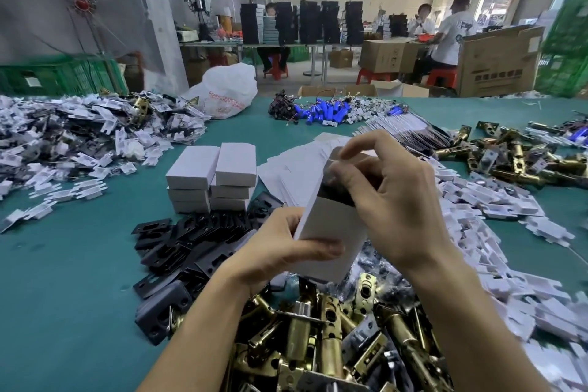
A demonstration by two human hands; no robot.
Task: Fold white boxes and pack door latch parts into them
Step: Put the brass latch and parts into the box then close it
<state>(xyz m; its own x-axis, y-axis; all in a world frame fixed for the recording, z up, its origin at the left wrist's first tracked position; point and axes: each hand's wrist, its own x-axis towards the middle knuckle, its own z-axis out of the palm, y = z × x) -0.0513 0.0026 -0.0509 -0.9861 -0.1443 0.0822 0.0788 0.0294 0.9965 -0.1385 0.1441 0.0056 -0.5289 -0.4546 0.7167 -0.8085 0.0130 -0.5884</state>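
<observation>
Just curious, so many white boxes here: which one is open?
The box held by left hand and right hand: its top is open, something dark inside. The stacked boxes are closed.

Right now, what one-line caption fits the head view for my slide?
Left hand holds a white box while the right hand pinches its top flap, above brass latch parts on the table.

Stacked boxes (pixel 211 178) behind plates (pixel 178 245) — latches (pixel 321 347) nearest, perhaps more far right.

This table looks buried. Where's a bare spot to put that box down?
Mainly the teal cloth left of the black plates, below the white plastic heap. Another strip lies left of the stacked boxes. Right in front, brass latches crowd everything.
</observation>
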